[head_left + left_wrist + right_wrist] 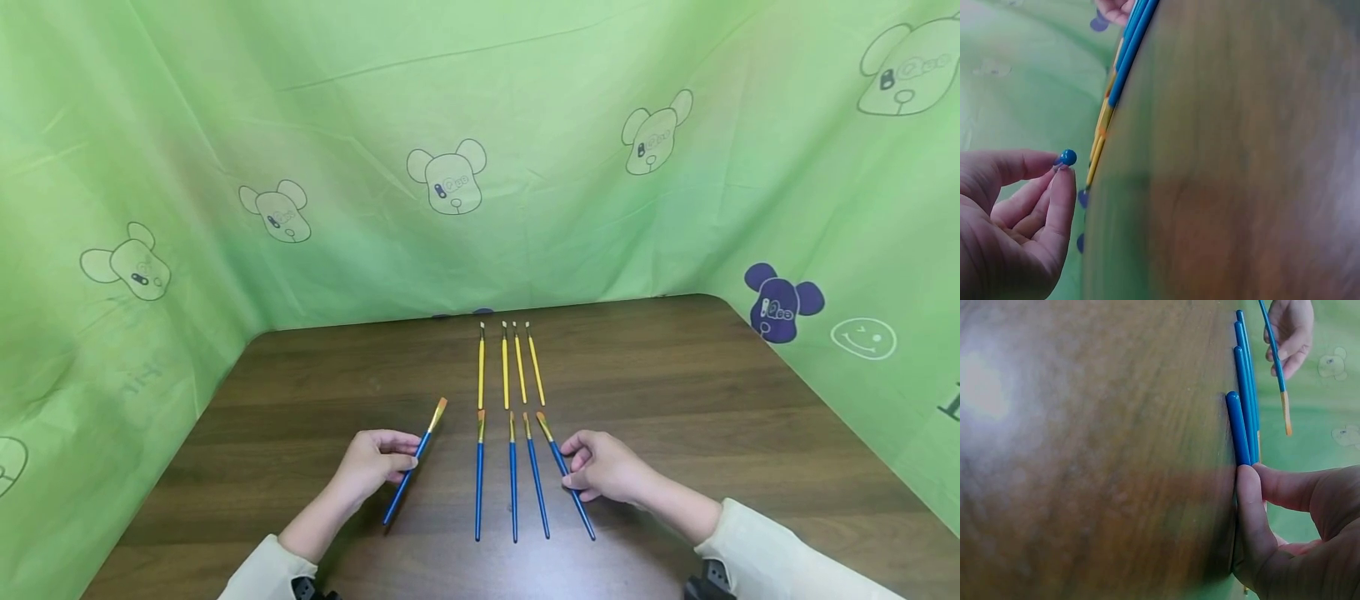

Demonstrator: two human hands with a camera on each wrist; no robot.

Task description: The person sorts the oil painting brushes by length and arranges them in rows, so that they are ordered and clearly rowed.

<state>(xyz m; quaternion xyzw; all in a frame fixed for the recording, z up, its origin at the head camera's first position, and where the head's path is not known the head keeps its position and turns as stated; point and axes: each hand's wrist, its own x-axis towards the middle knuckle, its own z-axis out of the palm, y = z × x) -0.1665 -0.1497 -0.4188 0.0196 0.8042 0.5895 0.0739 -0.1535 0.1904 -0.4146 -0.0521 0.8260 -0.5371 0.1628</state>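
Note:
My left hand (375,460) pinches a blue-handled paintbrush (397,498) between thumb and fingers. It is tilted, bristles away from me, and looks raised off the table; the left wrist view shows its rounded handle end (1069,157) at the fingertips. On the right, my right hand (609,468) pinches another blue paintbrush (557,455) by its handle, low at the table. That handle (1237,428) slants past the thumb and finger in the right wrist view. Between the hands lie three more blue paintbrushes, a left one (478,492), a middle one (513,492) and a right one (538,487).
Several yellow-handled tools (505,371) with small pale tips lie in a row beyond the blue brushes. Everything rests on a brown wood-grain table (300,392). A green cloth (360,250) printed with bear faces hangs around its back and sides.

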